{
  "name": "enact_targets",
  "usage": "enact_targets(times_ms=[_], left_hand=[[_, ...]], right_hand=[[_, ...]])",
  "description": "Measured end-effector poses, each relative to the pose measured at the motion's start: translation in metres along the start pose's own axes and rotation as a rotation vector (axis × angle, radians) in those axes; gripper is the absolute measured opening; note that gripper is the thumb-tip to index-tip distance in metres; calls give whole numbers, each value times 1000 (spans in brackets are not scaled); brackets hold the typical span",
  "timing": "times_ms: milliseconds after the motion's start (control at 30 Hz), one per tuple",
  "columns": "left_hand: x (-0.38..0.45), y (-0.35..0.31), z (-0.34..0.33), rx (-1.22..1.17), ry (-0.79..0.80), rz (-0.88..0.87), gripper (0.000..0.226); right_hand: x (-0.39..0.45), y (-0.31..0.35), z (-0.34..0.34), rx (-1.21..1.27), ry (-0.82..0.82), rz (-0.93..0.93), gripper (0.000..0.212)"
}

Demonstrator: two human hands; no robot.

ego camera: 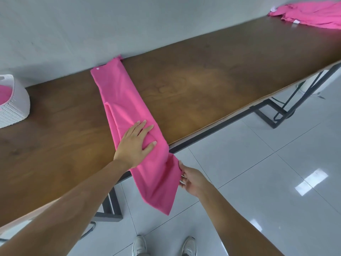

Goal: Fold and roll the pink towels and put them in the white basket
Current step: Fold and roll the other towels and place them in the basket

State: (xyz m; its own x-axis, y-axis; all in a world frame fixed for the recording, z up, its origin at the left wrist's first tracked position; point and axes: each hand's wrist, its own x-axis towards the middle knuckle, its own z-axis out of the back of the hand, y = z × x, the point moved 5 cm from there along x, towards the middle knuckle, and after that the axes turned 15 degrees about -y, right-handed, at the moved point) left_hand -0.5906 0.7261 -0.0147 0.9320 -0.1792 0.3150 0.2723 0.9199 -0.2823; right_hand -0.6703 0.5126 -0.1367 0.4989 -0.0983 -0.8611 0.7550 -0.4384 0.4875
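Long dark wooden table [184, 85] stood with its far edge against a plain pale grey wall [92, 24]. Black metal frame [265, 108] ran beneath the near edge. Floor [258, 163] was glossy pale tile with thin grout lines; a bright ceiling-light reflection [311, 183] showed at right. Dark cables [282, 106] trailed by the far leg.

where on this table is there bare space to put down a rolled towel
Bare wood lies between the white basket and the folded pink towel, and between that towel and the pink pile. It is crowded where the left hand presses the towel.
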Motion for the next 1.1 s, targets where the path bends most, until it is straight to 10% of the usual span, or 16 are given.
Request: enact_targets(times_ms=[500, 1100], left_hand=[[0, 2, -1, 2, -6, 2, 71], [0, 4, 0, -28, -18, 8, 66]], right_hand=[[10, -57, 52, -275, -109, 9, 12], [-31, 51, 24, -428, -41, 368, 21]])
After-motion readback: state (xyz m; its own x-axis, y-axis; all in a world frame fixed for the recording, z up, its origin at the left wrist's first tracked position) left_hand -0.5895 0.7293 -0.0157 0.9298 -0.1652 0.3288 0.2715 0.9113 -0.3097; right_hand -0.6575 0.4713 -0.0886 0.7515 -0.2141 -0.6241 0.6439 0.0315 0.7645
